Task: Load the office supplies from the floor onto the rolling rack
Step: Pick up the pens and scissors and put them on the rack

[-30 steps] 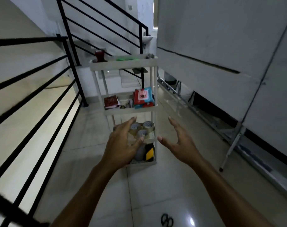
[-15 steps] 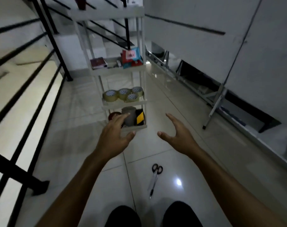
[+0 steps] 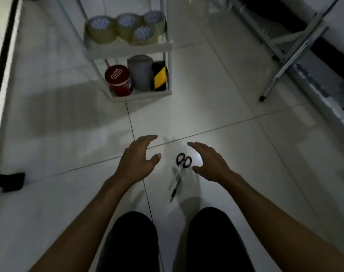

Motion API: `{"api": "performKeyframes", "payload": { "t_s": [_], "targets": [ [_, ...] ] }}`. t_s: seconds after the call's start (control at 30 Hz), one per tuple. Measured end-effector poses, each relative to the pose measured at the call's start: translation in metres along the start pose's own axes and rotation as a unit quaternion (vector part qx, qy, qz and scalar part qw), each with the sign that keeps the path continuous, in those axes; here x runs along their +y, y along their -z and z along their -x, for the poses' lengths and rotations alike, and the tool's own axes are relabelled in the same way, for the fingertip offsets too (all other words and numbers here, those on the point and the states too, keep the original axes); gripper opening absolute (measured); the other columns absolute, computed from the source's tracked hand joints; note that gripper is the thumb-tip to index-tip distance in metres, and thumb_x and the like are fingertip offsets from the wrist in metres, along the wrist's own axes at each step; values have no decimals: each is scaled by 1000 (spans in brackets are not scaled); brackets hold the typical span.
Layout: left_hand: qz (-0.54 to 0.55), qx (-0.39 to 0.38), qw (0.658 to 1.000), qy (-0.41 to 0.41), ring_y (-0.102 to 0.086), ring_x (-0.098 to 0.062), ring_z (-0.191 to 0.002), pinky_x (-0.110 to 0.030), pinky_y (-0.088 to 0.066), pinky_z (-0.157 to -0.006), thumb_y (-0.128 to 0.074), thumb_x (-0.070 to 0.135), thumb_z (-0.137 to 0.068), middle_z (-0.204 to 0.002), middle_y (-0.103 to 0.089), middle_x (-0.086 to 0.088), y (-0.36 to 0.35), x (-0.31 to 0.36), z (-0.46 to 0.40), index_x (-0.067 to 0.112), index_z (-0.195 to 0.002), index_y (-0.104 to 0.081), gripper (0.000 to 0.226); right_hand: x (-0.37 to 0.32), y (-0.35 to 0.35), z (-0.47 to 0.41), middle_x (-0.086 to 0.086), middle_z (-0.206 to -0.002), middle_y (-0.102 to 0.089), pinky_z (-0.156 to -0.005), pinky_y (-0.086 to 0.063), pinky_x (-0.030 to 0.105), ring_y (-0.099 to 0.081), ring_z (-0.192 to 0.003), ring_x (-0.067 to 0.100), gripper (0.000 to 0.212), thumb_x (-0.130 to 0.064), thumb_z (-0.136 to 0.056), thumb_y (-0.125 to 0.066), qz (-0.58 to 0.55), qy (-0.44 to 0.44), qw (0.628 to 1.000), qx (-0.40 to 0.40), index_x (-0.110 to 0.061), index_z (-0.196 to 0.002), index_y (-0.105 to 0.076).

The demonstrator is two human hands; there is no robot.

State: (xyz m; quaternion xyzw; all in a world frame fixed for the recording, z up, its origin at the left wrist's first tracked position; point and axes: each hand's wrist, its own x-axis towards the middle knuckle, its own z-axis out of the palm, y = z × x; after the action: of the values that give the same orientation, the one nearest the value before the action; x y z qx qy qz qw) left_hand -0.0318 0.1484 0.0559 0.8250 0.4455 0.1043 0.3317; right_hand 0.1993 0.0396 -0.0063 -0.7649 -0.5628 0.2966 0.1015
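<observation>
While the view has tipped down since half a second ago, the left hand point(image 3: 136, 160) and right hand point(image 3: 210, 163), fingers loose and empty, now flank the black-handled scissors point(image 3: 180, 169) on the floor, well short of the white plastic rack point(image 3: 128, 49).

Four rolls of clear tape point(image 3: 126, 29) sit together on the rack's point(image 3: 128, 50) upper visible shelf. The bottom shelf holds three things: one red roll point(image 3: 119, 79), one grey roll point(image 3: 140, 72) and one black-and-yellow roll point(image 3: 160, 75). Two shelves show. On the floor point(image 3: 226, 114) lie one pair of scissors point(image 3: 183, 160) and one pen point(image 3: 175, 190). Two hands are in view, one left hand point(image 3: 136, 160) and one right hand point(image 3: 211, 162), and two knees point(image 3: 135, 232).
</observation>
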Motion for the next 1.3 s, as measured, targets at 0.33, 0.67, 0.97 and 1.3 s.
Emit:
{"api": "performKeyframes", "payload": {
  "t_s": [0.33,0.67,0.97,1.3],
  "targets": [
    [-40,-93,991,87,-49,-18,-121,-33,-38,-101,-67,37,-85,-136,-53,1,-95,-63,-10,23,-138,-46,59,29,-81,-58,6,-161,-17,-114,-30,45,-22,-144,27,72,-12,-83,-71,209,150,963,-73,-30,-145,-39],
    [-35,-164,979,118,-51,-21,-116,-38,-44,-97,-68,39,-83,-126,-53,-3,-146,-76,-2,21,-135,-46,59,54,-80,-67,14,-134,-42,-82,-55,41,-50,-109,32,50,-23,-87,-68,151,43,987,-32,-22,-134,-51],
    [-43,-190,972,132,-55,-21,-100,-36,-50,-84,-65,46,-83,-112,-53,-3,-183,-60,-5,17,-118,-50,48,72,-62,-52,10,-112,-49,-70,-43,22,-54,-82,18,46,-35,-80,-76,-39,-95,989,107,-24,-122,-59],
    [-78,-195,972,108,-61,-25,-85,-37,-53,-75,-61,21,-87,-97,-63,-12,-156,-50,-36,6,-95,-62,17,56,-37,-50,1,-106,-45,-64,-35,10,-46,-77,9,48,-41,-76,-78,-38,-93,987,124,-33,-118,-58]
  ]
}}
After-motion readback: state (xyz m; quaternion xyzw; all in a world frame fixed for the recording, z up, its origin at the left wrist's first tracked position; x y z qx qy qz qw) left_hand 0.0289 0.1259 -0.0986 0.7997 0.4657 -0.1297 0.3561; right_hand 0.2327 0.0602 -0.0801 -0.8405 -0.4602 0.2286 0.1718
